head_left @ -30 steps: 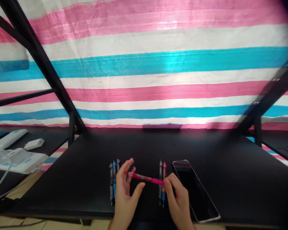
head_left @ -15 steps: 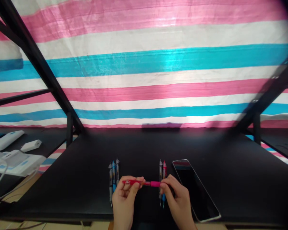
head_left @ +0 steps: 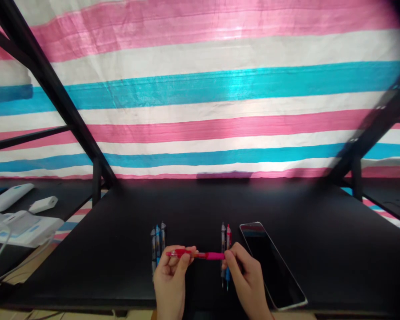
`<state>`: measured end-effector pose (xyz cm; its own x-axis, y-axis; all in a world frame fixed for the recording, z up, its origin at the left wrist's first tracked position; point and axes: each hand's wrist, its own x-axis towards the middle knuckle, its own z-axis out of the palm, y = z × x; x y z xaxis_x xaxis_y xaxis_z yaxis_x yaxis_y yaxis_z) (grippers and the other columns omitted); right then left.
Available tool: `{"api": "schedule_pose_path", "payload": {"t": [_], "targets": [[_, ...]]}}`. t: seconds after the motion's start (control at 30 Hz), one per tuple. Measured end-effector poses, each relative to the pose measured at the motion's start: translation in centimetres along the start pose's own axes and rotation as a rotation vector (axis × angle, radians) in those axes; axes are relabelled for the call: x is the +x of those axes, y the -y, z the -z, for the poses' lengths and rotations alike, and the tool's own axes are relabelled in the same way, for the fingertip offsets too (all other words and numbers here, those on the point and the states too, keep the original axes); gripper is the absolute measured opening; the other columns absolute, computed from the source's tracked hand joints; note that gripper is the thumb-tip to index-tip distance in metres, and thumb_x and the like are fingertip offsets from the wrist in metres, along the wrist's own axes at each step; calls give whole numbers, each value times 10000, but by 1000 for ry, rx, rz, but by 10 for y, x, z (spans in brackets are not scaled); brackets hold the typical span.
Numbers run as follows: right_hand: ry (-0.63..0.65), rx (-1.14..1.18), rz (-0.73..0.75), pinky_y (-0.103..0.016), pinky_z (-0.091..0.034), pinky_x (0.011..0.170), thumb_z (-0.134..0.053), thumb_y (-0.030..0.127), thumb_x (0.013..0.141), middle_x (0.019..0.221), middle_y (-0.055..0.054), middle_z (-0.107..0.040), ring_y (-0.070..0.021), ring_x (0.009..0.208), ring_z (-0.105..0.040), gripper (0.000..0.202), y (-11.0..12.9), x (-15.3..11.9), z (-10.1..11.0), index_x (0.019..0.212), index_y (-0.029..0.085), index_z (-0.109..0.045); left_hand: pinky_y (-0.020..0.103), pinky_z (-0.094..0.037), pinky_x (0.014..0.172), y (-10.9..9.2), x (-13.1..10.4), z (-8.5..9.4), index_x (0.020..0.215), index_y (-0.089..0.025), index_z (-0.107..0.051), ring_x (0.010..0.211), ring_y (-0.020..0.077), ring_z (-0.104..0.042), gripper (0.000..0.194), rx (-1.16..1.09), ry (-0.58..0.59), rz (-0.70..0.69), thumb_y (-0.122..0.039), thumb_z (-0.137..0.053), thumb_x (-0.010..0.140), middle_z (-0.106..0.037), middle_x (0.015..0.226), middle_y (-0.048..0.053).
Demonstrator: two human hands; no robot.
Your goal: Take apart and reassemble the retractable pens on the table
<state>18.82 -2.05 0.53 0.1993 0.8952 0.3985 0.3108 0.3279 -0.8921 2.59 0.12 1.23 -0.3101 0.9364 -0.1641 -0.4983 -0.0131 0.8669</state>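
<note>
red-pink pen (head_left: 202, 255) between the two hands, left hand (head_left: 170, 275) pinching its barrel near the red end, right hand (head_left: 246, 275) pinching the pink grip end | long axis nearly level, side to side, red end left | black counter (head_left: 200, 204) beneath; striped sheet (head_left: 220, 130) behind, black bars (head_left: 58, 93) at the sides
</note>
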Motion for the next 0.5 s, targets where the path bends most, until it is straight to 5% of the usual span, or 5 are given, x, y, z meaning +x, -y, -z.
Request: {"api": "schedule_pose_path", "payload": {"t": [0.2,0.37,0.5], "targets": [[11,25,35,-247,-391,551,-544,312,996,740,2,-554,-141,601,-507,193,-1,-2,1,889,198,-657,251,-612,733,0,1,0,755,-174,-683,747,205,-776,434,-21,-1,-5,-428,-956,533,-791,727,54],[27,30,-9,-254,-364,531,-509,318,1019,678,9,-502,-141,581,-484,351,-2,-2,1,695,202,-577,279,-617,753,-1,0,-1,767,-173,-683,762,223,-775,427,7,7,-18,-428,-946,547,-789,725,67],[40,28,16,-263,-376,553,-517,333,1015,739,-2,-538,-152,609,-485,226,-4,-2,1,878,201,-639,267,-616,753,-2,0,-1,772,-180,-686,756,209,-774,425,-7,5,-23,-431,-947,548,-792,734,57]]}}
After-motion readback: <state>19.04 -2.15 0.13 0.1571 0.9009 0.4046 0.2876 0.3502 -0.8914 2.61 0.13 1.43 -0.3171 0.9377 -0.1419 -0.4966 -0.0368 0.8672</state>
